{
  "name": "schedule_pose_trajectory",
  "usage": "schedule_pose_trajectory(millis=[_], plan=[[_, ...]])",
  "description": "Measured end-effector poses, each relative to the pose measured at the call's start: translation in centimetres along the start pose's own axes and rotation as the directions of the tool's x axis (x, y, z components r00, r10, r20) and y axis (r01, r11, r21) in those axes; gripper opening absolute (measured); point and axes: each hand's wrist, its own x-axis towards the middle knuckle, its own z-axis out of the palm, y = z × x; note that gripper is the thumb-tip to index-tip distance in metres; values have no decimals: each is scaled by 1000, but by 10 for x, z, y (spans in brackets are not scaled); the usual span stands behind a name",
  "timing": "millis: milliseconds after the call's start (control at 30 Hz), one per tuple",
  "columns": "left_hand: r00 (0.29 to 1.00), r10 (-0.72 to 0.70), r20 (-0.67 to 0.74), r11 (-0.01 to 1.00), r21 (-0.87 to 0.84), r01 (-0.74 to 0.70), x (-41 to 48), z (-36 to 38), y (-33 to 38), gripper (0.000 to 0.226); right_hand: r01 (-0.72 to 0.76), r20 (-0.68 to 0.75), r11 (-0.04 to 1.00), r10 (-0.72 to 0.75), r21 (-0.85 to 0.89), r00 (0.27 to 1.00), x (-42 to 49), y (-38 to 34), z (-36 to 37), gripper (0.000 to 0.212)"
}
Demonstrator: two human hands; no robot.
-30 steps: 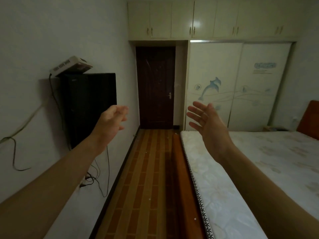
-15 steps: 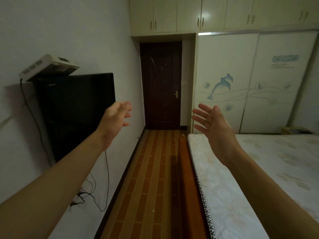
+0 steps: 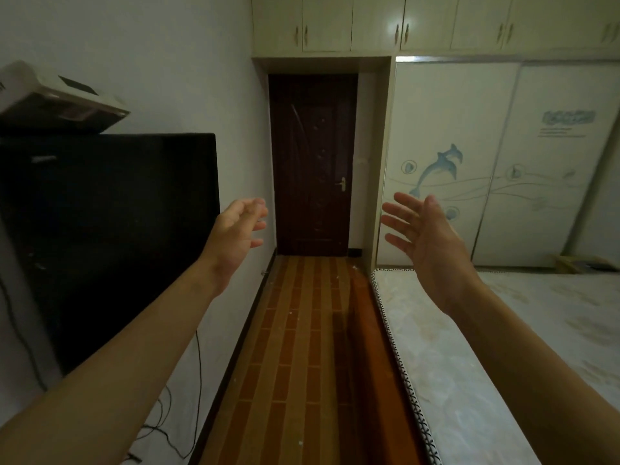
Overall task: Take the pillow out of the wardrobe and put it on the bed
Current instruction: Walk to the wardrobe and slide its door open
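Observation:
The white wardrobe with a dolphin picture fills the far right wall, and both of its sliding doors are closed. No pillow is in sight. The bed, a bare pale patterned mattress, runs along the right side up to the wardrobe. My left hand is raised in front of me, fingers loosely curled and apart, holding nothing. Stretched out toward the wardrobe's left door and well short of it, my right hand has its fingers spread and is empty.
A black TV hangs on the left wall with a white box on top and cables below. A dark wooden door closes the far end of a narrow striped floor strip. Cream cupboards run overhead.
I have walked forward down the aisle: the wardrobe, door and TV appear larger and closer. Both hands stay raised and empty.

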Motion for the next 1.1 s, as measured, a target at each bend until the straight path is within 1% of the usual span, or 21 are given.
schedule_pose_trajectory(millis=[67, 133, 333, 467, 600, 733, 933, 1100], plan=[[1000, 5, -4, 1000, -9, -5, 19, -8, -8, 38, 2, 6, 1000, -2, 9, 1000, 17, 5, 11, 53], [1000, 23, -8, 999, -36, -23, 44, -20, -19, 30, 12, 1, 1000, -12, 9, 1000, 40, 16, 27, 53], [1000, 23, -2, 999, -49, -23, 100, -40, -63, 27, -32, -7, 999, 32, 7, 999, 96, 56, 61, 51], [1000, 1, -15, 999, -38, -1, 143, -42, -95, 37, -53, -14, 998, 54, 19, 998, 139, 88, 72, 53], [1000, -19, -19, 999, -37, 18, 186, -36, -126, 40, -57, -11, 998, 58, 35, 998, 186, 122, 77, 53], [999, -20, -28, 999, -28, 19, 244, -16, -157, 34, -40, -2, 998, 41, 51, 999, 248, 159, 71, 52], [999, -27, -26, 998, -49, 26, 356, 39, -198, 42, -36, -26, 998, 38, 57, 999, 361, 210, 33, 51], [1000, -26, 5, 998, -54, 26, 435, 79, -228, 44, -57, -47, 996, 61, 69, 997, 451, 237, 3, 50]])
